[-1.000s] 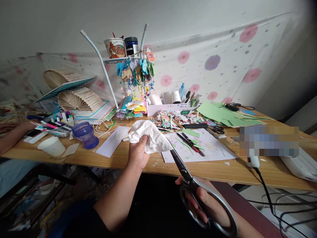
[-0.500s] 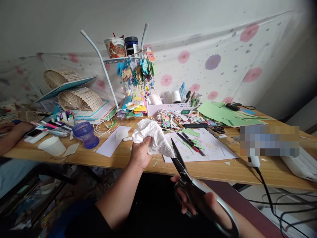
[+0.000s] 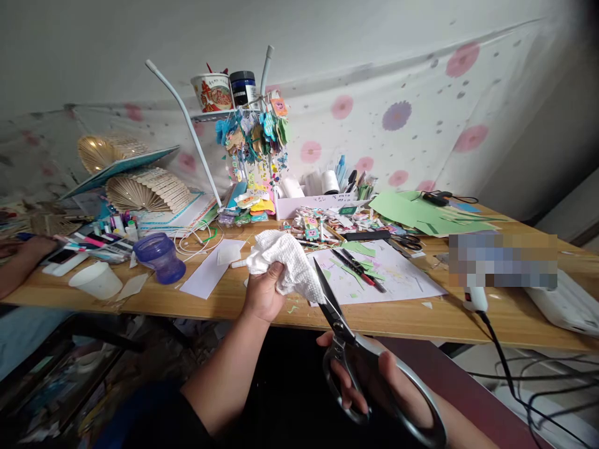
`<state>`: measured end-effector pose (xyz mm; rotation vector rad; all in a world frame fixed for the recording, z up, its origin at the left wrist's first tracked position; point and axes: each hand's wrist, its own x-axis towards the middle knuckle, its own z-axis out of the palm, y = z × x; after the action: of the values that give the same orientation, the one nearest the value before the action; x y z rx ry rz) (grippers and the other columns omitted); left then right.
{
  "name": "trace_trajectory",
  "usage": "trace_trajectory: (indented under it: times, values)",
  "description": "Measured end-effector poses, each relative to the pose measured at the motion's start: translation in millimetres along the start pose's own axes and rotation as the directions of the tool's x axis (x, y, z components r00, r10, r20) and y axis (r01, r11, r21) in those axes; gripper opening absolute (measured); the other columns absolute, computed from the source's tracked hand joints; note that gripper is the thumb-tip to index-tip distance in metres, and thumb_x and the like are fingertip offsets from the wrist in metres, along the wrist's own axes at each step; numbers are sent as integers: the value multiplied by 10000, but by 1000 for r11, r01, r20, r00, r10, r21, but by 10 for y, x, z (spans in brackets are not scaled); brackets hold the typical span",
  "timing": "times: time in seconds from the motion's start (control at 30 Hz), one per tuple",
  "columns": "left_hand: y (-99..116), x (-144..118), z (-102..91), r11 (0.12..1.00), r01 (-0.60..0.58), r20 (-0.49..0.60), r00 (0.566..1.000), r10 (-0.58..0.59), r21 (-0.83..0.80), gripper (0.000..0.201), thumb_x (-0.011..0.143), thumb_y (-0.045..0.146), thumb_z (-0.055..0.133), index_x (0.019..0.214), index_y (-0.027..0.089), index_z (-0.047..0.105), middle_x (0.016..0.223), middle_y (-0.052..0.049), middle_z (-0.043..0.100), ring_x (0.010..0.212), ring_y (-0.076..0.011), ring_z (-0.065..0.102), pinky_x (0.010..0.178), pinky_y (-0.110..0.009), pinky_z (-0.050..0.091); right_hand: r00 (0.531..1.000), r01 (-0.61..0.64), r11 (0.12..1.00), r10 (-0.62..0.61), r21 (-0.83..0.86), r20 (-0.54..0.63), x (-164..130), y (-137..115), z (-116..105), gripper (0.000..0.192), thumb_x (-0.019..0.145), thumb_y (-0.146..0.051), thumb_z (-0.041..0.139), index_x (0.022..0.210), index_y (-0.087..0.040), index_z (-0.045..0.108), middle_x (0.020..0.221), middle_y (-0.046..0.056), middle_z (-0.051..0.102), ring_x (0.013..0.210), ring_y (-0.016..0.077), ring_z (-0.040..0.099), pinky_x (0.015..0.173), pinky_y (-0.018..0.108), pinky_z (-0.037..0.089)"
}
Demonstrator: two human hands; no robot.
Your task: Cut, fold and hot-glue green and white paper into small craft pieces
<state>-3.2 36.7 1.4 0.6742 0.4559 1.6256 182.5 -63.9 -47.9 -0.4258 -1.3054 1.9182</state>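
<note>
We held a crumpled white paper towel (image 3: 286, 265) in our left hand (image 3: 262, 293), fingers closed around its lower part, above the near edge of the wooden counter (image 3: 412, 321). Our right hand (image 3: 374, 390) gripped the grey handles of a large pair of scissors (image 3: 355, 349), fingers through the loops, below the counter's edge. The dark blades pointed up and to the left, their upper part meeting the towel's lower right corner; whether they were parted we could not tell.

Just behind the towel lay a white sheet (image 3: 379, 274) strewn with green scraps and a red and black pen (image 3: 358, 269). To the left stood a purple plastic cup (image 3: 160, 257) and a white paper cup (image 3: 96, 280) lying on its side. Green paper sheets (image 3: 412, 212) lay toward the back right, near a white box (image 3: 304, 204) of supplies. At the far left another person's hand (image 3: 28, 246) rested on the counter among markers.
</note>
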Motion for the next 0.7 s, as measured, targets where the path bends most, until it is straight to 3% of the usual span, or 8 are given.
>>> trace_trajectory:
  times: [0.17,0.43,0.57,0.7]
  values:
    - [-18,-14,-28,999,40,19,999,-40,-6,455,536,213,836,943,224,633,863,0,711,823,-165,661,764,-289,520,998,58,996,-59,63,25,31,7,13,745,787,-739,330,1271,-193,478,805,18,472,489,63,393,638,365,463]
    - [-71,35,-77,995,96,31,995,-96,-26,392,533,241,837,865,196,632,719,20,677,623,-126,625,640,-259,506,997,36,999,-34,-21,63,42,-33,24,735,785,-722,389,1268,-175,473,799,20,479,502,61,418,622,345,464]
    - [-43,42,-71,993,106,4,994,-106,-46,373,538,205,829,852,195,627,696,31,674,616,-117,621,673,-270,509,997,3,999,0,-49,72,13,-65,28,744,775,-729,398,1277,-185,462,804,19,477,509,61,424,619,337,460]
    - [-42,15,-26,990,140,33,990,-139,-34,309,514,229,841,707,165,609,655,29,665,583,-98,607,705,-269,515,999,-1,987,9,-161,51,33,-85,29,767,761,-732,427,1276,-165,462,777,15,472,503,68,427,601,330,462]
